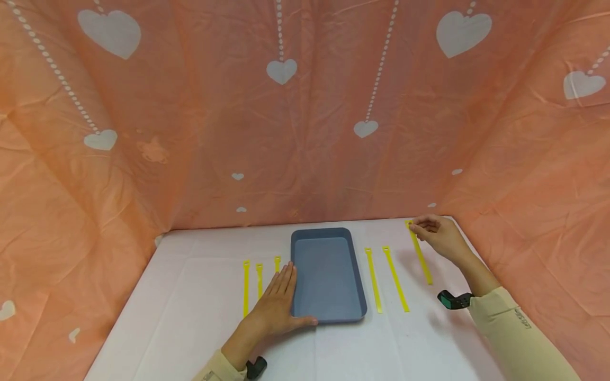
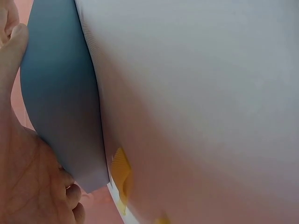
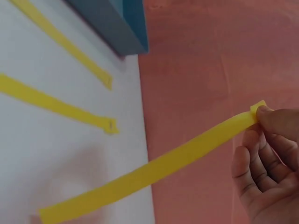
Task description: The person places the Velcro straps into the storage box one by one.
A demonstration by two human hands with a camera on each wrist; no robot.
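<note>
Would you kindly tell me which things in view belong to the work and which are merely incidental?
Likely in the work:
yellow strap, pinched by the right hand
blue tray, touched by the left hand
five other yellow straps

Apparently incidental:
orange heart-patterned cloth
black wrist devices

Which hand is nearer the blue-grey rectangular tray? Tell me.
Left. The left hand touches the tray along its left side; the right hand is apart, off to the right, pinching a flat yellow strap.
</note>
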